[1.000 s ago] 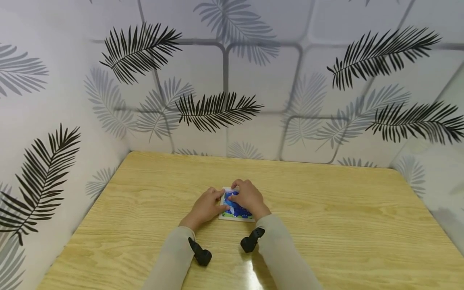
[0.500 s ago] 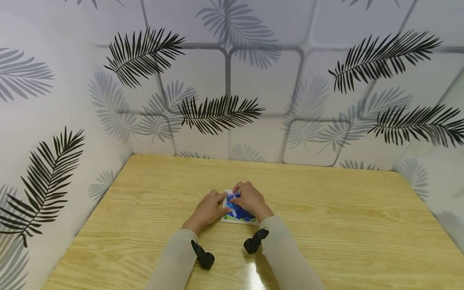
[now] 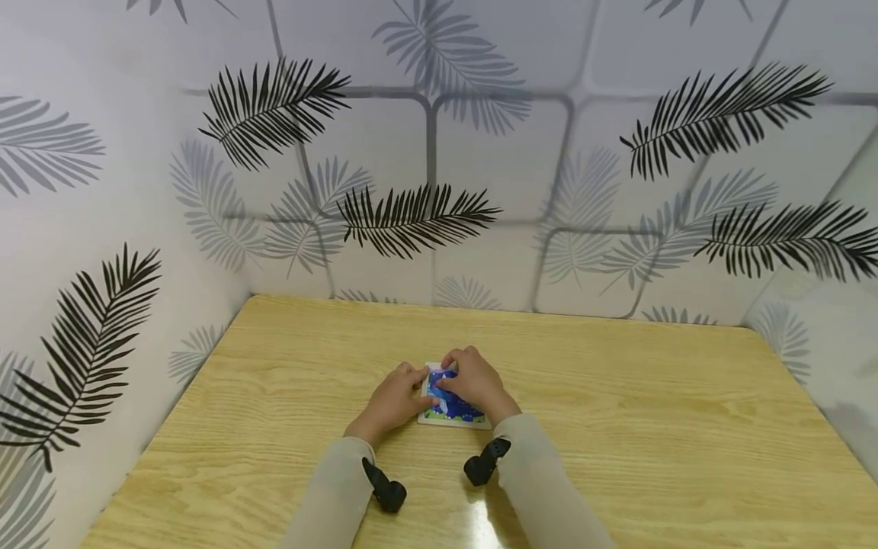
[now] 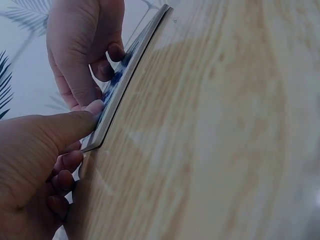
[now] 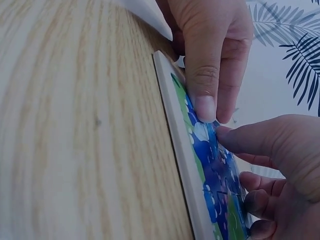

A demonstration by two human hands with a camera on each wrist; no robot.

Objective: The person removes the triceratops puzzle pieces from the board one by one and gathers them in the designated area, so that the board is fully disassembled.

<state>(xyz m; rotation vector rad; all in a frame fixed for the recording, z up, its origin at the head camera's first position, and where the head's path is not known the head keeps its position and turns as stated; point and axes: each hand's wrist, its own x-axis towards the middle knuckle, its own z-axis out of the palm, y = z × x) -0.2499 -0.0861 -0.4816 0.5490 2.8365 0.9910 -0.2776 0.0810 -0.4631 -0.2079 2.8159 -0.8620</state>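
Two bare hands were bent over one flat puzzle board (image 5: 176, 115), which was laid face-up on the table (image 3: 617, 419) btwn them. From the L hand (image 3: 392, 400) the board was found to the R; its L edge was gripped there, w/ the L thumb (image 5: 204, 100) pressed on the face & the fingers curled at the rim. The R hand (image 3: 478, 381) was set over the upper R part, i.e. the board was found below it & to its L; its fingers were curled, & its thumb was rested on the face just beside the L thumb's tip. Whether a piece was pinched there couldn't be told, the R fingertips being partly hidden. Neither hand was placed nearer, as the board was touched by both; no clear long axis was shown by the squarish outline. Mat'ls: rim pale, smooth & square-edged; puzzle pieces (image 5: 215, 195) printed blue, green & white, divided by thin seams; tabletop streaked w/ yellow woodgrain; sleeves (image 3: 325, 488) beige, w/ black wrist cams (image 3: 391, 496) strapped on.
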